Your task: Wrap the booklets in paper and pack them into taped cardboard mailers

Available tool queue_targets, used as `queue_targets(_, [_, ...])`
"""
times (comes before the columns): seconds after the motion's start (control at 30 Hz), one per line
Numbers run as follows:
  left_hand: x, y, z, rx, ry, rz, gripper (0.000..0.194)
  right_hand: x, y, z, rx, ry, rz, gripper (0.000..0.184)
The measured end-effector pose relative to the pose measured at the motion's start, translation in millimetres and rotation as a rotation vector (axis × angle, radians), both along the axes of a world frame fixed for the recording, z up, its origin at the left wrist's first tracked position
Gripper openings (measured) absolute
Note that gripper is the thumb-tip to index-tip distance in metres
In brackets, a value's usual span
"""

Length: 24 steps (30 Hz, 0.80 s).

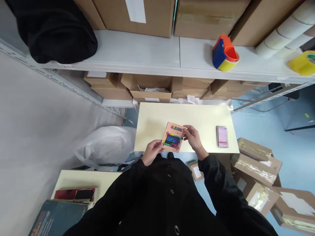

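Observation:
A thin pink booklet [173, 137] with a rainbow-framed dark picture and colourful lettering on its cover is held up over the front edge of the pale table [152, 114]. My left hand [152, 151] pinches its lower left edge. At the upper right edge, the fingers of my right hand [193, 137] grip it too. The booklet is tilted slightly and its cover faces me. Its back is hidden. To the right on the table lies a pinkish, pixel-blurred flat object [222, 136], apart from both hands.
A shelf [152, 49] above the table bears cardboard boxes [140, 16], a tape dispenser [225, 54] and a black cloth-like bundle [61, 32]. Taped cartons [258, 164] are piled at right. A white plastic bag [105, 144] and a side table with books [64, 213] stand left.

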<state>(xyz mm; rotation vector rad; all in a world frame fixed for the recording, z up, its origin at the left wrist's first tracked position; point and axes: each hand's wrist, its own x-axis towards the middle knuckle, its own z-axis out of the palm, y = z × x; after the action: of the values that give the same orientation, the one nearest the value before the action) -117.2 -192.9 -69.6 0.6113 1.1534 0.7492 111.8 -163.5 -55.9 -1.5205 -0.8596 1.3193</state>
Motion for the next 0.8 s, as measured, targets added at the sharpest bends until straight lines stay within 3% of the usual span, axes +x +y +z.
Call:
queue_targets(0.2, [-11,14,-2.8,-0.030,-0.010,-0.020,0.048,-3,-1,-4.2,-0.016,0.105,-0.051,0.033])
queue_targets(0.4, [-6,20,0.1,-0.073,-0.064,0.002,0.050,8,10,-3.4,-0.029,0.210,-0.029,0.026])
queue_targets(0.5, [2,20,4.3,-0.115,-0.094,0.006,0.049,15,20,-3.2,-0.007,0.180,0.057,0.033])
queue_targets(0.67, [20,15,8.7,-0.194,-0.180,-0.032,0.042,26,34,2.2,0.057,0.277,0.340,0.052])
queue_targets(0.8, [31,11,10.7,-0.213,-0.201,-0.069,0.040,33,41,7.2,0.030,0.416,0.434,0.040])
